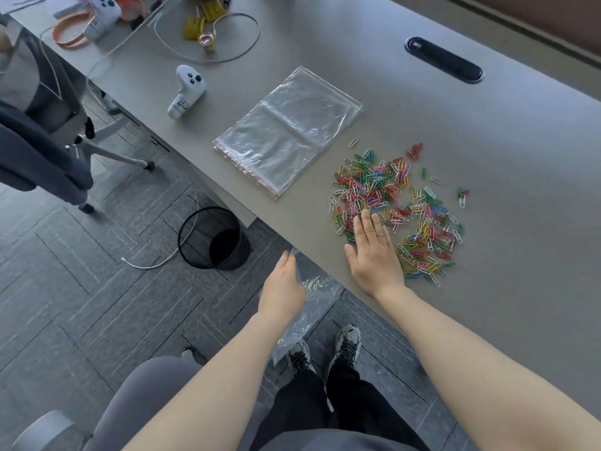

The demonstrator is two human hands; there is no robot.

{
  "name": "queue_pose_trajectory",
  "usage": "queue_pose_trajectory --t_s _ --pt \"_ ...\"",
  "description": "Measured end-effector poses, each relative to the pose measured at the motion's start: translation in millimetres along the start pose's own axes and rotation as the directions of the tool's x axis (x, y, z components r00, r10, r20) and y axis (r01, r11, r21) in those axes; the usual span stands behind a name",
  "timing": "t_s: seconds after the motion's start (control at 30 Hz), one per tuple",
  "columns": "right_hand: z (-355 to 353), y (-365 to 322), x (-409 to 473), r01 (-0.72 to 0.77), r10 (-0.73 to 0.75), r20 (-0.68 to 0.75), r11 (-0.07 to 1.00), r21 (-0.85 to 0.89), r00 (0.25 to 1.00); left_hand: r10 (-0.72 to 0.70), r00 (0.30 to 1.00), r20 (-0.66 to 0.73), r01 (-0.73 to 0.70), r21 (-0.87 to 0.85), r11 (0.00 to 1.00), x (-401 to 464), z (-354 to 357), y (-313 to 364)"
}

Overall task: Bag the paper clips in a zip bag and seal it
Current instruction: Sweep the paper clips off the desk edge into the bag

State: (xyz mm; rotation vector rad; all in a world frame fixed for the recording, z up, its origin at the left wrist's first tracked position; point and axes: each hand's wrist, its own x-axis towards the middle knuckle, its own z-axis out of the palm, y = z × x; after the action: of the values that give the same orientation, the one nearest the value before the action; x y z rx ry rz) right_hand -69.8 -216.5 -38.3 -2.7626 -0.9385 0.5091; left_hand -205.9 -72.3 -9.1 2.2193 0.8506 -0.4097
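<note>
A heap of coloured paper clips [395, 203] lies spread on the grey table [487, 141]. My right hand [374, 252] lies flat on the table with straight fingers, its fingertips touching the near left edge of the heap. My left hand [283, 288] is just off the table's front edge and holds a clear zip bag [312, 307] that hangs down below the edge; the fingers are hidden behind the hand. A stack of flat clear zip bags [289, 131] with red seal lines lies on the table beyond the heap, to the left.
A white controller [187, 91] lies left of the bag stack. Cables, yellow tags and orange bands sit at the table's far left. A black cable slot [444, 60] is at the back. Below the table edge stand a black mesh bin [211, 239] and an office chair [48, 148].
</note>
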Motion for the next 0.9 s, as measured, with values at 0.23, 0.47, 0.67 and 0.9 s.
queue_pose_trajectory --t_s 0.23,0.47,0.67,0.9 --pt "4.6 -10.2 0.2 0.149 -0.149 0.005 0.988 0.041 0.989 -0.021 1.000 -0.006 0.020 -0.055 0.998 0.0 1.8 -1.3" --pt "-1.4 -2.7 -17.4 0.053 -0.031 -0.105 0.975 0.214 0.994 -0.040 0.999 0.005 0.041 -0.067 0.997 1.8 2.7 -2.9" --pt "14.4 -18.9 -28.1 0.012 -0.001 -0.056 0.979 0.203 0.998 -0.040 0.999 0.010 0.040 -0.074 0.996 2.9 2.5 -2.0" --pt "24.3 -43.0 -23.8 0.053 -0.041 -0.062 0.976 0.211 0.997 -0.017 1.000 0.006 0.017 -0.069 0.997 4.2 5.0 -2.9"
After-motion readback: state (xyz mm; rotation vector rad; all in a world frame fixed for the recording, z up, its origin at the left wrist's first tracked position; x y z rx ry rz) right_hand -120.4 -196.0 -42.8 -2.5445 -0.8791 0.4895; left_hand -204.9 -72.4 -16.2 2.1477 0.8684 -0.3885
